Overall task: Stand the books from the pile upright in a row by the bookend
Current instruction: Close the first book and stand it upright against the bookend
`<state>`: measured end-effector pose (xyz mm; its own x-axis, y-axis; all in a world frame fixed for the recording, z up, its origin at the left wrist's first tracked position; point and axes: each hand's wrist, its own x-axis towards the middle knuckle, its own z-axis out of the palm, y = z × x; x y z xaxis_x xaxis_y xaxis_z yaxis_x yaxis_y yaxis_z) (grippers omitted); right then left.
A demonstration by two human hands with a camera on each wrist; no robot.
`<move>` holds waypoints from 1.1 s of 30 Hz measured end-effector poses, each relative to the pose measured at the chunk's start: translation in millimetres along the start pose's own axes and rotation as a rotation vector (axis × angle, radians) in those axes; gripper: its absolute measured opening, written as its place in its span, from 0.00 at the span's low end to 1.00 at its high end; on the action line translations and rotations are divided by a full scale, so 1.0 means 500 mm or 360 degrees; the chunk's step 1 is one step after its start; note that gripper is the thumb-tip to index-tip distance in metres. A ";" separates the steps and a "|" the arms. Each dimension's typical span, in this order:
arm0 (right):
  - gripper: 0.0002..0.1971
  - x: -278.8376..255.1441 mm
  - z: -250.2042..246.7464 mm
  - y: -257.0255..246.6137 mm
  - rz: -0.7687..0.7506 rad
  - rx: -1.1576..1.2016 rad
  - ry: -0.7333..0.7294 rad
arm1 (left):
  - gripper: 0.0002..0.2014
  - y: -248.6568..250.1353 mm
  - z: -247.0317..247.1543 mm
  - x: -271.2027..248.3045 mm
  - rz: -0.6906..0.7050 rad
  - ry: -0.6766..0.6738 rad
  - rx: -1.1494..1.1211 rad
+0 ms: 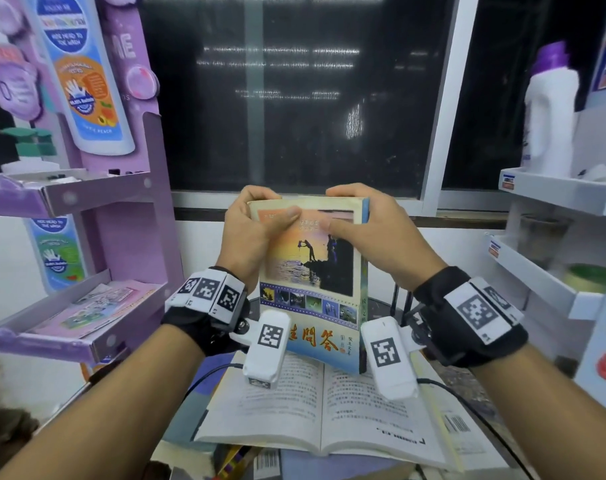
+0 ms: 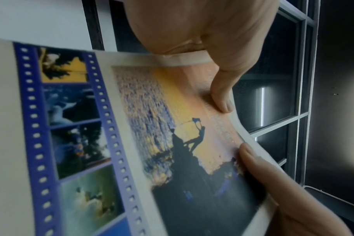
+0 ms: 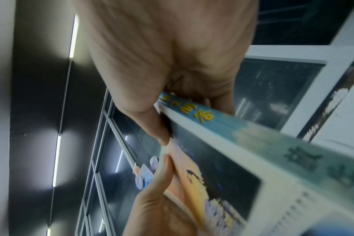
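Note:
A paperback with a sunset photo cover (image 1: 315, 278) is held upright in the air, cover toward me, over an open book (image 1: 322, 403) that lies on the pile. My left hand (image 1: 256, 216) grips its top left corner, thumb on the cover (image 2: 172, 127) and fingers behind. My right hand (image 1: 360, 220) grips the top right corner by the blue spine (image 3: 212, 124), thumb on the front. A black metal frame (image 1: 403, 303), perhaps the bookend, shows behind my right wrist, mostly hidden.
More books (image 1: 267, 462) lie under the open one at the near table edge. A purple display rack (image 1: 87, 202) stands at the left and white shelves (image 1: 554, 195) with a purple-capped bottle (image 1: 551, 109) at the right. A dark window (image 1: 294, 98) is straight ahead.

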<state>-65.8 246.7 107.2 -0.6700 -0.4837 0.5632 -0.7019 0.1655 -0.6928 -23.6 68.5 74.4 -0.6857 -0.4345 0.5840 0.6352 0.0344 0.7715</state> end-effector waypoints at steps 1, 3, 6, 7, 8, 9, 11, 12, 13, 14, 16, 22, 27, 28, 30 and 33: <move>0.15 0.000 0.001 -0.002 -0.0012 0.0052 0.0000 | 0.14 0.000 0.002 0.002 -0.0001 -0.0016 0.0003; 0.14 -0.001 0.001 -0.005 -0.0005 0.0173 -0.0019 | 0.15 0.000 0.001 0.005 -0.0004 -0.0039 0.0009; 0.13 -0.002 -0.003 -0.006 0.0004 0.0307 -0.0057 | 0.26 -0.005 -0.006 0.008 -0.0084 -0.0053 -0.0008; 0.13 -0.002 -0.004 -0.006 -0.0001 0.0322 -0.0067 | 0.29 -0.005 -0.009 0.009 -0.0156 -0.0074 -0.0024; 0.13 -0.001 -0.004 -0.006 -0.0004 0.0321 -0.0076 | 0.30 -0.003 -0.012 0.009 -0.0230 -0.0104 -0.0023; 0.13 -0.001 -0.004 -0.006 -0.0007 0.0308 -0.0084 | 0.30 -0.002 -0.015 0.011 -0.0277 -0.0136 0.0000; 0.13 -0.001 -0.001 -0.005 -0.0007 0.0250 -0.0091 | 0.28 -0.003 -0.020 0.017 -0.0301 -0.0172 0.0021; 0.14 -0.001 -0.001 -0.006 -0.0007 0.0214 -0.0094 | 0.27 -0.004 -0.021 0.019 -0.0304 -0.0167 -0.0003; 0.14 -0.001 0.000 -0.007 -0.0005 0.0171 -0.0107 | 0.26 -0.006 -0.021 0.022 -0.0301 -0.0151 -0.0026; 0.15 -0.001 -0.002 -0.008 0.0007 0.0125 -0.0135 | 0.26 -0.008 -0.021 0.026 -0.0288 -0.0130 -0.0040; 0.20 0.001 -0.007 -0.015 0.0055 0.0032 -0.0253 | 0.25 -0.012 -0.025 0.035 -0.0242 -0.0083 -0.0038; 0.26 0.006 -0.015 -0.026 0.0048 -0.0138 -0.0312 | 0.18 -0.010 -0.021 0.062 -0.0122 -0.0048 0.0103; 0.24 0.064 0.015 0.017 -0.0022 -0.0342 -0.0159 | 0.24 -0.048 -0.039 0.122 -0.0273 -0.0182 0.0348; 0.24 0.064 0.015 0.021 -0.0041 -0.0387 -0.0131 | 0.24 -0.053 -0.041 0.125 -0.0296 -0.0199 0.0393; 0.24 0.068 0.018 0.030 -0.0039 -0.0413 -0.0100 | 0.24 -0.064 -0.050 0.125 -0.0317 -0.0178 0.0447; 0.24 0.074 0.012 0.043 -0.0010 -0.0390 0.0005 | 0.21 -0.081 -0.065 0.118 -0.0335 -0.0084 0.0533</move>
<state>-104.0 227.4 110.5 -0.6659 -0.4828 0.5687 -0.7435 0.3663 -0.5595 -78.3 12.0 69.6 -0.8114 -0.4170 0.4096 0.3339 0.2446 0.9103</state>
